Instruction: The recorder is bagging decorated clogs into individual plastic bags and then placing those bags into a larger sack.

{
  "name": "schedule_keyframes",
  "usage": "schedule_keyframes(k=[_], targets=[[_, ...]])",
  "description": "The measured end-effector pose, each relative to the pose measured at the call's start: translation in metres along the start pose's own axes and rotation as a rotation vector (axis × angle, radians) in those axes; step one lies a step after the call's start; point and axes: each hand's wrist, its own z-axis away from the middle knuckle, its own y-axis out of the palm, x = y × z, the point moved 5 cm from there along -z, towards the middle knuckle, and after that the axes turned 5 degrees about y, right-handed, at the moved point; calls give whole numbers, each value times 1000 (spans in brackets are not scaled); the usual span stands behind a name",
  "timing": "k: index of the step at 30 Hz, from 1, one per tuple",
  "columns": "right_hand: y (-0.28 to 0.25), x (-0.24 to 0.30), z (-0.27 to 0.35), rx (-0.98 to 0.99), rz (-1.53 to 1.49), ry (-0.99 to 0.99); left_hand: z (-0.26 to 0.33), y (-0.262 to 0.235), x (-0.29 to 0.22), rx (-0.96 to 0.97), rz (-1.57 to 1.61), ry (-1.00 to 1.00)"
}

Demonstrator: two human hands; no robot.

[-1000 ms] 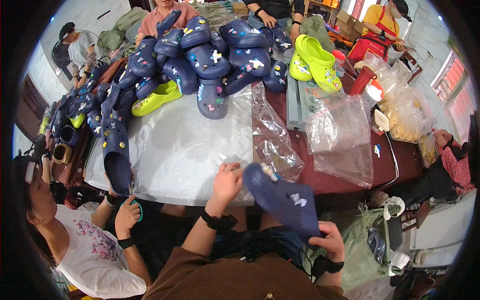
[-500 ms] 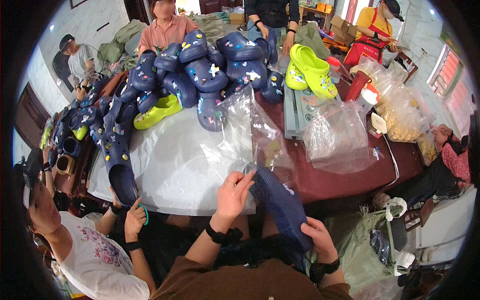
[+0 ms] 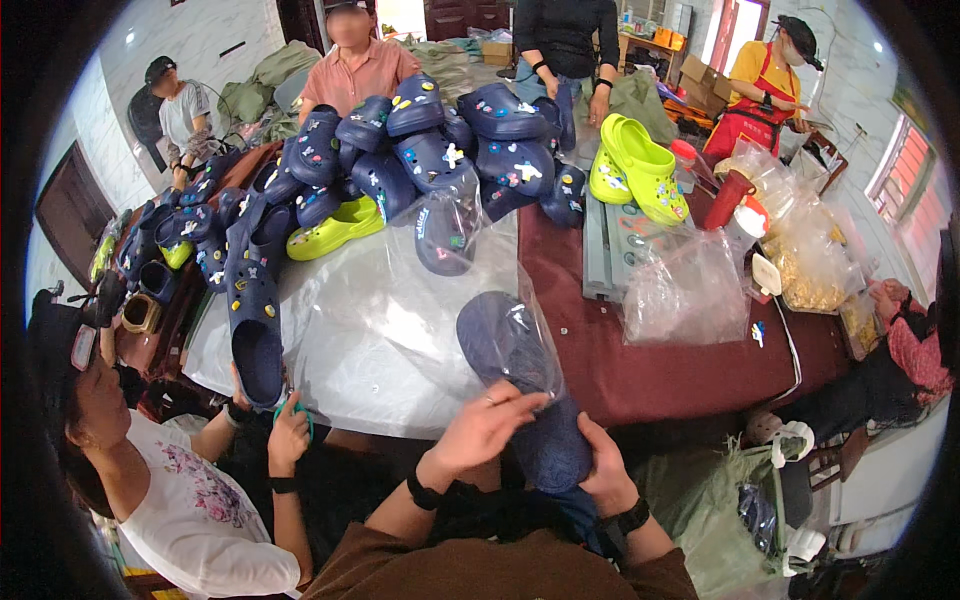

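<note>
In front of me a dark blue clog [image 3: 553,440] is tilted with its patterned sole showing, its far end inside a transparent plastic bag [image 3: 420,305]. My right hand [image 3: 606,470] is closed round the near end, thumb along the edge. My left hand [image 3: 488,428] pinches the bag's opening over the clog's middle. The bag's far end lies over a charm-covered blue clog [image 3: 446,240] on the white sheet [image 3: 340,350].
A heap of navy clogs [image 3: 515,165] with a lime green clog [image 3: 335,228] stands beyond. Right are two lime clogs [image 3: 640,170] on a grey box, plastic bags [image 3: 690,295] and a red bottle [image 3: 726,200]. At left a co-worker's hand [image 3: 290,430] holds green-handled scissors by a clog.
The clog has swung upward and left, its far end now inside the bag. My left hand has moved right and down along it. My right hand has shifted slightly left.
</note>
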Motion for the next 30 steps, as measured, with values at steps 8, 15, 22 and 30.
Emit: schedule_keyframes(k=[8, 15, 22, 30], targets=[[-14, -12, -8, 107, -299, 82, 7, -21, 0, -65, -314, -147], [-2, -10, -4, 10, 215, -191, 2, -14, -23, 102, 63, -93], [-2, -9, -12, -157, 626, -273, 5, -8, -19, 172, -35, -68], [-11, 5, -48, -245, 568, -559, 27, -23, 6, 45, -30, -243]])
